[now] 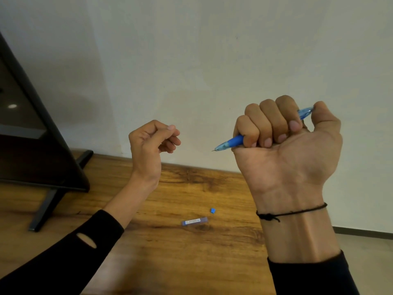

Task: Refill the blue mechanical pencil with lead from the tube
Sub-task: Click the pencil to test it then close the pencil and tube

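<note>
My right hand (pixel 285 141) is raised above the table in a fist around the blue mechanical pencil (pixel 231 142). The pencil's tip points left with a short bit of lead showing, and my thumb rests on its rear end. My left hand (pixel 152 143) hovers to the left of the tip, fingers curled with thumb against forefinger; whether anything is pinched there I cannot tell. The lead tube (pixel 194 221), clear blue with a label, lies flat on the wooden table (pixel 170 252). A small blue cap (pixel 212 210) lies just beyond the tube.
A black screen on a stand (pixel 42 145) occupies the table's left side, its foot reaching toward me. A pale wall rises behind the table. The table's right edge drops to the floor (pixel 365 262) at the lower right.
</note>
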Available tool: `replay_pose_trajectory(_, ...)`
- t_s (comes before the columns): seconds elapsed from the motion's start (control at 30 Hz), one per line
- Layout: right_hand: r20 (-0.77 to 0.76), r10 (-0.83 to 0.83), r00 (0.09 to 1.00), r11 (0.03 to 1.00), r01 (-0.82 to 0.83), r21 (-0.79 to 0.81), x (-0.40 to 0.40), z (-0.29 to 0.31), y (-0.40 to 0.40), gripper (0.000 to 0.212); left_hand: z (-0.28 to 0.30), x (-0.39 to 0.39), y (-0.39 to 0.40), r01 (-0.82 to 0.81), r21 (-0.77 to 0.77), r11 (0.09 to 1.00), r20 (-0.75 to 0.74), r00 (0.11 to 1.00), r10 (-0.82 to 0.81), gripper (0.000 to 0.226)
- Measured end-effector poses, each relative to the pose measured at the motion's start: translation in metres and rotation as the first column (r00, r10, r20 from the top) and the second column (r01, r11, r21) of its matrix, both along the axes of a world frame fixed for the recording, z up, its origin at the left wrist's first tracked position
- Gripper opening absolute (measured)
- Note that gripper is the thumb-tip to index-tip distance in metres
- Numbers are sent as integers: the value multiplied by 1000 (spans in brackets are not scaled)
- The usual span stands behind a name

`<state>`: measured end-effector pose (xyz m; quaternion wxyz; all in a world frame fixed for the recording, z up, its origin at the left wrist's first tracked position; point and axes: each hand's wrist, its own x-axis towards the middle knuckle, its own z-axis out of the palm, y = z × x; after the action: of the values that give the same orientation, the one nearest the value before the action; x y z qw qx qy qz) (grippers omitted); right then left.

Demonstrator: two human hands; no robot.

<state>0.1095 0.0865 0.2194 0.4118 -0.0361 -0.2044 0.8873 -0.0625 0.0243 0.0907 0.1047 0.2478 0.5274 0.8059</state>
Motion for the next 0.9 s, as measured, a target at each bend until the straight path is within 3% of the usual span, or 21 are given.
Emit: replay_pose_trajectory(0.9,42,30,999,999,-28,-32,-4,-13,8,53,-12,4,6,59,-24,998,-20,998,-59,20)
